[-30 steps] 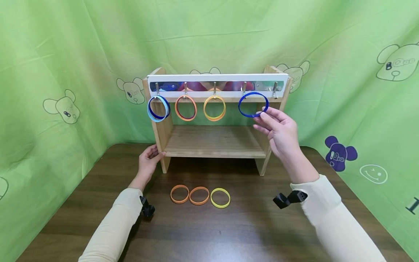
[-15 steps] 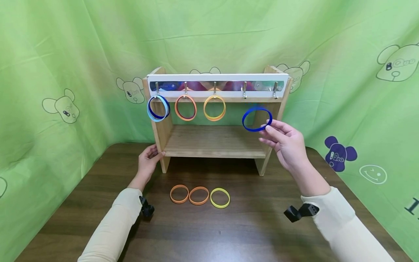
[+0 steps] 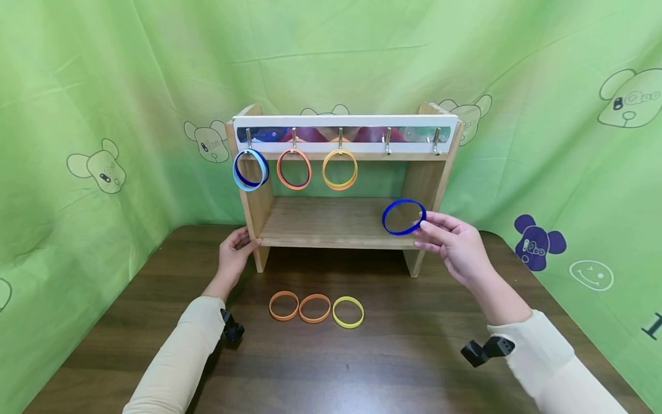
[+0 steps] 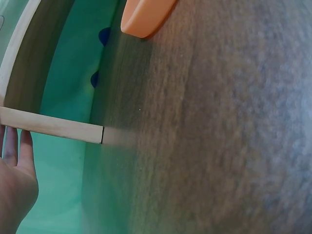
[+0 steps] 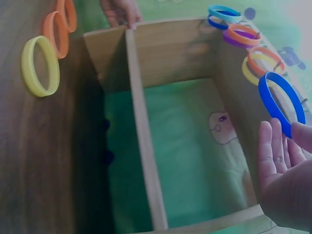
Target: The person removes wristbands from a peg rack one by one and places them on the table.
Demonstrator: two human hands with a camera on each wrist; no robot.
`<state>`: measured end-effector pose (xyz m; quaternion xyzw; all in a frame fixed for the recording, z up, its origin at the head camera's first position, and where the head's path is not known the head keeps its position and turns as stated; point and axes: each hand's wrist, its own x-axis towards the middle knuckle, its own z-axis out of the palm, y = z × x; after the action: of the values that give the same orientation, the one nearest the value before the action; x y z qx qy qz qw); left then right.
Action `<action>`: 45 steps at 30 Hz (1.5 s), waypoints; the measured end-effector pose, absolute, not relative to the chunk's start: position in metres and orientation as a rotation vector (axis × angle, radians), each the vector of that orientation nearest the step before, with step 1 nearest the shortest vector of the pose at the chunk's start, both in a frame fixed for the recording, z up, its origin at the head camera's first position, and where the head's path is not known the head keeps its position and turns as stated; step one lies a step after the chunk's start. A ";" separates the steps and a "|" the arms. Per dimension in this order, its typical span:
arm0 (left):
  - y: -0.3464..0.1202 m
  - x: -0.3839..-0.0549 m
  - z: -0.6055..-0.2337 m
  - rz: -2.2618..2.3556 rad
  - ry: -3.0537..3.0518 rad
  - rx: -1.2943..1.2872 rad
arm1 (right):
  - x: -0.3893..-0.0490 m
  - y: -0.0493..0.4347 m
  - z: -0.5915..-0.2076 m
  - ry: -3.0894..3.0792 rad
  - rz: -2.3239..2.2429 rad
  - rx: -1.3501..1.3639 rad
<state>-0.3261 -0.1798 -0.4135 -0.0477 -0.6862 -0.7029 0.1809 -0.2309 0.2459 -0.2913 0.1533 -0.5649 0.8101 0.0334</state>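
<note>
Between thumb and fingers, my right hand (image 3: 457, 247) pinches a blue wristband (image 3: 397, 233) by its right side. The band is in front of the right part of the wooden rack's shelf (image 3: 336, 221), below the hooks. My left hand (image 3: 235, 256) grips the rack's left side panel (image 3: 249, 213) low down, thumb on the front edge and fingers behind. From the left hook hang light blue and dark blue wristbands (image 3: 235, 176). Orange and purple bands (image 3: 280, 171) share the second hook, orange and yellow bands (image 3: 324, 171) the third.
On the brown table (image 3: 331, 374) in front of the rack lie an orange wristband (image 3: 284, 320), another orange wristband (image 3: 314, 322) and a yellow wristband (image 3: 348, 326). The fourth hook (image 3: 388, 142) and fifth hook (image 3: 437, 142) carry no bands. A green curtain (image 3: 331, 57) surrounds the table.
My right hand has drawn the blue wristband down and away from the fourth hook, ending in front of the shelf. The left hand keeps its grip on the panel.
</note>
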 end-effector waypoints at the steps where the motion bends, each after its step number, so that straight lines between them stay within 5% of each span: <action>1: -0.180 -0.326 -0.413 -1.986 -1.940 -0.132 | -0.231 0.247 -0.294 -1.761 2.491 0.463; 45: -0.181 -0.326 -0.413 -1.992 -1.955 -0.126 | -0.224 0.265 -0.406 -2.521 2.364 0.293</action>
<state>-0.3265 -0.1808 -0.4132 -0.0443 -0.6892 -0.7022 0.1732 -0.2239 0.2646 -0.4055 0.0834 -0.7172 0.6724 -0.1627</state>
